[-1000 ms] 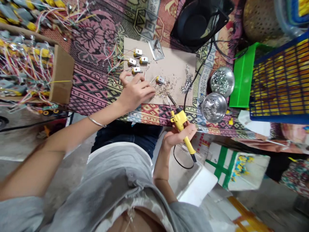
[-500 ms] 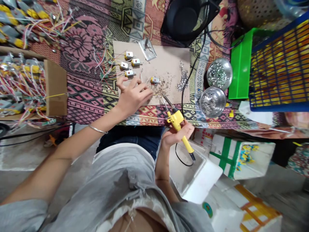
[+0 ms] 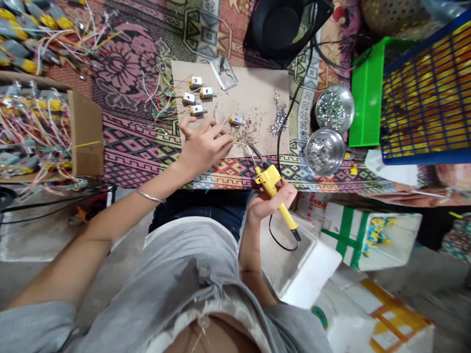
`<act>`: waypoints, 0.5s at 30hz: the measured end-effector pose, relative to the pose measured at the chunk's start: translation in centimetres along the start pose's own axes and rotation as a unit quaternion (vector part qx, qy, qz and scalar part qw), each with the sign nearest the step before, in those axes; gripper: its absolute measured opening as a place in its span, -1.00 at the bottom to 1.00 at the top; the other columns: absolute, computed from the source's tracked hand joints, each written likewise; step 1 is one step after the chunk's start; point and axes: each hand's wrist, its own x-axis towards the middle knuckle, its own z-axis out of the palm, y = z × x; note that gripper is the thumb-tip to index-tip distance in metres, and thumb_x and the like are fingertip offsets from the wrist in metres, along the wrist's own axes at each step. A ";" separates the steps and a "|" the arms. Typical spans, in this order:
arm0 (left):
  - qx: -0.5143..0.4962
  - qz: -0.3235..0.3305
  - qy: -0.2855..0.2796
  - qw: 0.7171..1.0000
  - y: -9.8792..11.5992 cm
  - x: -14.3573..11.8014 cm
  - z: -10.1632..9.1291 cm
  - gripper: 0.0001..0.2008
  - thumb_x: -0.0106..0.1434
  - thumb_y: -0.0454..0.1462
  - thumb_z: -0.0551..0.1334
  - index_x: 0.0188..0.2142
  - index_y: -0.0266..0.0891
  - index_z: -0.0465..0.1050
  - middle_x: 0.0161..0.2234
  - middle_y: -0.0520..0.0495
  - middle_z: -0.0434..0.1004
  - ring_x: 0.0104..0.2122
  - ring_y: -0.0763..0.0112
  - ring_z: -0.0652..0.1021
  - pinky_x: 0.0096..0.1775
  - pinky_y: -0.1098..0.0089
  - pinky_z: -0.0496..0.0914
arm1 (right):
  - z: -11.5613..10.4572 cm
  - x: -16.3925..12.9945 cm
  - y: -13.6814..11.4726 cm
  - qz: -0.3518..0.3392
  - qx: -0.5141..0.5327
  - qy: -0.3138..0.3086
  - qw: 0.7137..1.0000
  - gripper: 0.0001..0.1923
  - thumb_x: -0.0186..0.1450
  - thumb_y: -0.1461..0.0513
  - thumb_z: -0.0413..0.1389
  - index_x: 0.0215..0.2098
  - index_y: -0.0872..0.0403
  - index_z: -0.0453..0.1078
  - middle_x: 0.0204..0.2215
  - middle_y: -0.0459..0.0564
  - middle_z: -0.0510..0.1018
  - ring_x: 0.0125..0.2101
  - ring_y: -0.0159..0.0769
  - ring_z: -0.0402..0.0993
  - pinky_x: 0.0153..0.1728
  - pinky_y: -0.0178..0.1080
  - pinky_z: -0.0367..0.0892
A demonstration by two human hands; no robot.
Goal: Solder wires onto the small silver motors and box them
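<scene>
My right hand (image 3: 272, 201) is wrapped round a yellow soldering iron (image 3: 270, 180) with a feeder tube beside its tip. The tip meets the end of a thin wire (image 3: 237, 142) over the cardboard sheet (image 3: 261, 83). My left hand (image 3: 206, 144) lies low over the cardboard, thumb and forefinger pinched on that wire. Just above the fingertips rests a small motor (image 3: 236, 120) with a white lead. Several more small motors (image 3: 196, 110) with wires sit beyond the left hand. Brown specks (image 3: 252, 125) dot the cardboard near the tip.
Small metal parts (image 3: 279, 117) lie on the cardboard near a metal plate (image 3: 224, 73). Rightward stand two metal bowls (image 3: 325, 152), a green bin (image 3: 364, 98) and a blue basket (image 3: 423, 88). A black fan (image 3: 281, 29) stands behind; a box of wired motors (image 3: 86, 132) is left.
Both hands keep nearly the same place, with the soldering iron's tip still at the wire end. The whole view has shifted very slightly.
</scene>
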 end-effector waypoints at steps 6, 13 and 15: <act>-0.005 0.000 0.008 1.000 0.2 -0.1 -0.3 -0.82 0.52 -0.24 0.23 -0.17 -0.06 0.64 -0.05 -0.11 0.69 0.19 -0.06 0.50 0.26 -0.29 0.12 | 0.1 0.0 -0.2 0.017 -0.006 0.009 1.000 -0.70 0.38 -0.08 0.11 -0.27 -0.05 0.29 -0.36 -0.13 0.34 -0.39 -0.37 0.42 -0.37 -0.26 0.46; -0.019 0.001 0.024 1.000 0.3 -0.3 -0.4 -0.83 0.52 -0.22 0.22 -0.11 -0.10 0.63 -0.07 -0.13 0.69 0.15 -0.04 0.51 0.26 -0.24 0.16 | -0.7 -0.3 0.6 -0.018 -0.033 0.018 0.999 -0.70 0.40 -0.09 0.06 -0.29 -0.09 0.22 -0.37 -0.14 0.28 -0.38 -0.33 0.38 -0.28 -0.20 0.45; -0.015 0.009 0.026 1.000 0.3 -0.3 -0.2 -0.83 0.51 -0.23 0.22 -0.12 -0.11 0.63 -0.09 -0.13 0.68 0.13 -0.03 0.52 0.23 -0.21 0.21 | -1.2 -0.4 0.7 -0.018 -0.068 -0.051 0.996 -0.68 0.44 -0.11 -0.02 -0.29 -0.10 0.17 -0.35 -0.12 0.27 -0.36 -0.31 0.36 -0.27 -0.17 0.43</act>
